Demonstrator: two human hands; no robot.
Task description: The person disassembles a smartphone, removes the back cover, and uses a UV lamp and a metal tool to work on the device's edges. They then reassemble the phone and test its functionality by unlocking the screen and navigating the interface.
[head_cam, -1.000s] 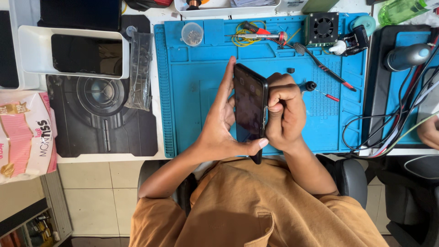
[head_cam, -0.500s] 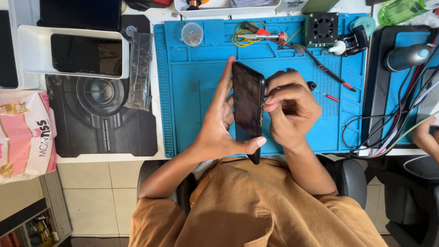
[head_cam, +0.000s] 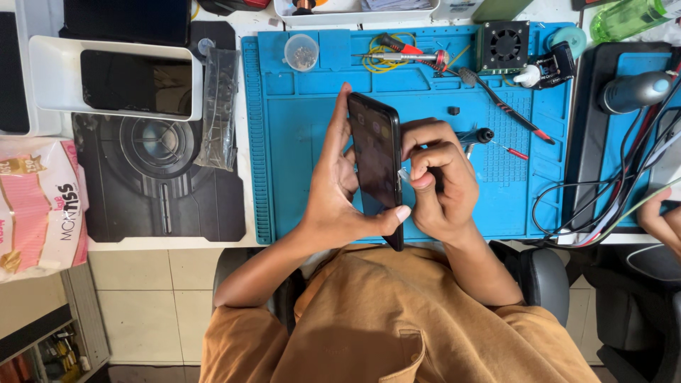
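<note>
Left hand (head_cam: 339, 190): raised, palm open to the right, fingers straight up, thumb bent across below.
Right hand (head_cam: 438, 181): curled, fingertips pinched together, close beside the left.

Left hand (head_cam: 339, 190) gripping phone (head_cam: 376, 159), right hand (head_cam: 438, 186) alongside

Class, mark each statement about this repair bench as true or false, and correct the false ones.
1. The left hand holds a dark phone upright on its edge. True.
2. The right hand rests flat on the blue mat. False: its fingers pinch at the phone's edge.
3. A small round clear container sits on the mat. True.
4. The white tray lies on the blue mat. False: it lies left of the mat.
</note>
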